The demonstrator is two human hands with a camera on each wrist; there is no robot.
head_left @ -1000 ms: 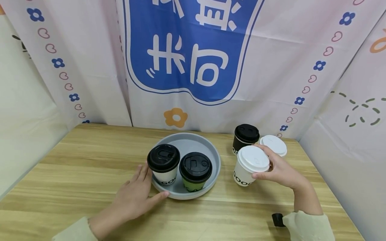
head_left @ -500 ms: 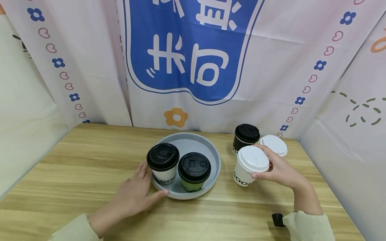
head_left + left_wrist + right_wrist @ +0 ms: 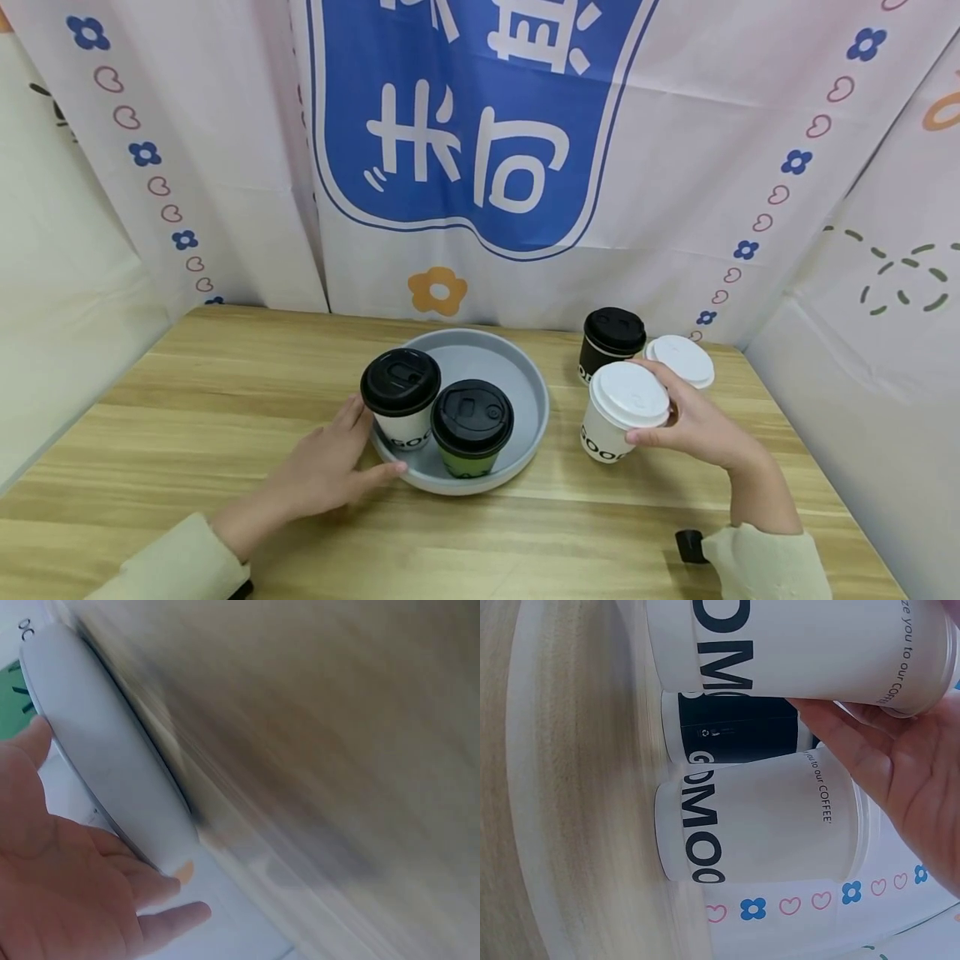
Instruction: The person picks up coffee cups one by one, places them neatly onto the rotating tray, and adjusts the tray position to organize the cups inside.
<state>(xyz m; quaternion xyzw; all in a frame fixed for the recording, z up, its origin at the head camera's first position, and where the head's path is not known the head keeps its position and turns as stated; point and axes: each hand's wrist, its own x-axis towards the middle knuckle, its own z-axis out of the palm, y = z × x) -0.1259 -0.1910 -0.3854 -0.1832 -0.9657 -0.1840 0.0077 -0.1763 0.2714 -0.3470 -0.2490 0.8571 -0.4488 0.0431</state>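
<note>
In the head view, a round grey tray (image 3: 468, 340) holds two lidded paper cups: a white cup (image 3: 405, 431) with a black lid and a green cup (image 3: 471, 463), also black-lidded. My left hand (image 3: 322, 467) lies along the tray's left front edge, thumb at the front rim. The left wrist view shows its thumb and fairly straight fingers touching the tray's rim (image 3: 97, 727). My right hand (image 3: 705, 425) grips a white lidded paper cup (image 3: 611, 429) from its right side, thumb in front. The right wrist view also shows this upright cup (image 3: 802, 649) held near its lid.
Behind the gripped cup stand a black cup (image 3: 613, 333) with a black lid and another white-lidded cup (image 3: 681, 360). The wooden table (image 3: 480, 550) ends at a printed curtain (image 3: 480, 275), with pale side panels on both sides.
Both cups in the tray have shifted left, the white one also slightly back. My left hand has moved a little left with them along the rim. The right hand and its cup stay put.
</note>
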